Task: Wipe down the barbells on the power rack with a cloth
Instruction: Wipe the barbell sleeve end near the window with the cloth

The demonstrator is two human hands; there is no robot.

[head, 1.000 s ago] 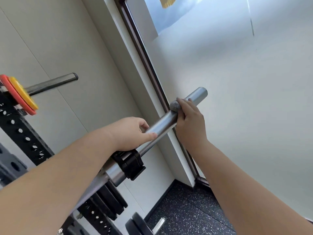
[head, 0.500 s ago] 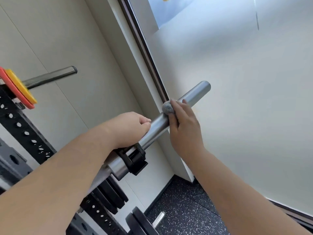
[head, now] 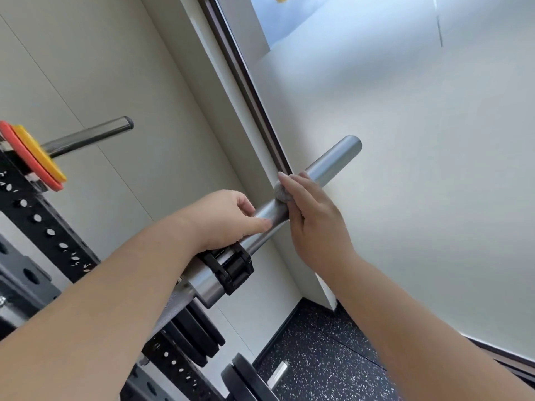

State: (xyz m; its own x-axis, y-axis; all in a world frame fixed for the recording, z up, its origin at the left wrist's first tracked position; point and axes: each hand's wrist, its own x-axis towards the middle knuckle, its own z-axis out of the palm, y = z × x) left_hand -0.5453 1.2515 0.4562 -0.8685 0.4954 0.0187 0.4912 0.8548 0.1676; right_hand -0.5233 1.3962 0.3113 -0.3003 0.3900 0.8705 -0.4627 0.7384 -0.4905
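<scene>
Left hand grips the barbell sleeve just past the black collar. Right hand holds a wadded grey cloth against the sleeve's middle, fingers over it. The sleeve's free end pokes out beyond the right hand.

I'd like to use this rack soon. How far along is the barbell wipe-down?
Done: nothing visibly marks a finished stretch. In hand: the right hand holds a small grey cloth against the silver steel barbell sleeve, between its black clamp collar and free end, while the left hand grips that sleeve by the collar. Remaining: the darker steel bar carrying the orange and yellow plates, which no hand touches.
</scene>
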